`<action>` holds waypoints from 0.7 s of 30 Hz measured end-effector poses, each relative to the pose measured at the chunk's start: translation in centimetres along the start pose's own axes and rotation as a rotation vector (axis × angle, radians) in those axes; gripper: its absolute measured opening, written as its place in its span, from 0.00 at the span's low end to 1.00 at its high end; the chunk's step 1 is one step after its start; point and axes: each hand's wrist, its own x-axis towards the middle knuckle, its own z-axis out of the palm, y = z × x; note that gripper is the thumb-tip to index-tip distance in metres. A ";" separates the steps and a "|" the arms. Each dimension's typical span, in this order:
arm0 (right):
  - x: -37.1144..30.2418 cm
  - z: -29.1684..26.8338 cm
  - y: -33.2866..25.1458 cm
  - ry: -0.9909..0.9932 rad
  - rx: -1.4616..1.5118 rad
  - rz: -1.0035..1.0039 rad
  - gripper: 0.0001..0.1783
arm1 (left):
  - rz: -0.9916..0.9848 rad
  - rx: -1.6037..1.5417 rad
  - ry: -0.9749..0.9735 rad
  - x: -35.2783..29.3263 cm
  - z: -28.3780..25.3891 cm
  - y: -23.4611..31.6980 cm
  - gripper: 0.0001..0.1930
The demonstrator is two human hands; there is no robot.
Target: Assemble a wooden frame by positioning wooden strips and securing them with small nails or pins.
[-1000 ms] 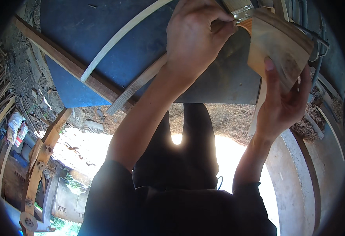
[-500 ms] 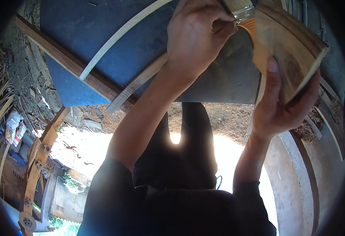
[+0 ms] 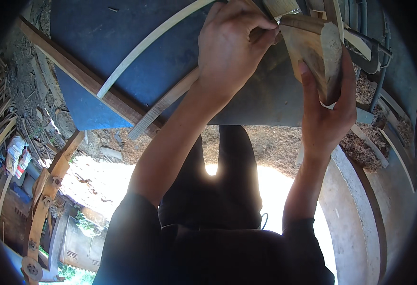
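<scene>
My left hand point(image 3: 234, 45) is closed at the top of the view, its thumb and fingertips pinched on a flat paintbrush point(image 3: 283, 7) with a metal band. The brush is partly hidden behind the fingers and the wood. My right hand point(image 3: 327, 118) grips a short, thick wooden block point(image 3: 308, 45) from below, thumb on its near face and fingers round its right side. The block is tilted up, with its rough pale end turned to the right. Its upper edge is close by the brush; whether they touch, I cannot tell.
A dark blue tabletop point(image 3: 94, 57) lies beneath, carrying a curved pale strip point(image 3: 142, 47), a brown wooden bar point(image 3: 75, 66) and a ridged wooden strip point(image 3: 163, 102). A metal clamp-like frame point(image 3: 377, 52) stands at the right. Shavings point(image 3: 275, 142) cover the ground.
My right hand has moved left and turned the wooden block, so its rough end now shows more. My left hand and the paintbrush have shifted slightly left.
</scene>
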 end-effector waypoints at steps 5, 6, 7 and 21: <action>-0.9 0.2 0.8 0.074 0.017 -0.045 0.35 | 0.001 0.057 -0.047 -0.1 -0.2 -0.1 0.16; -1.1 0.1 0.9 0.089 0.067 0.007 0.35 | 0.004 0.115 -0.048 -0.1 -0.4 0.2 0.22; -1.2 0.0 0.9 0.104 0.115 0.059 0.35 | 0.004 0.114 -0.047 0.1 -1.3 0.9 0.22; 0.3 -0.8 -0.9 0.144 0.113 -0.137 0.35 | 0.064 0.277 -0.161 -2.6 -1.7 -0.8 0.14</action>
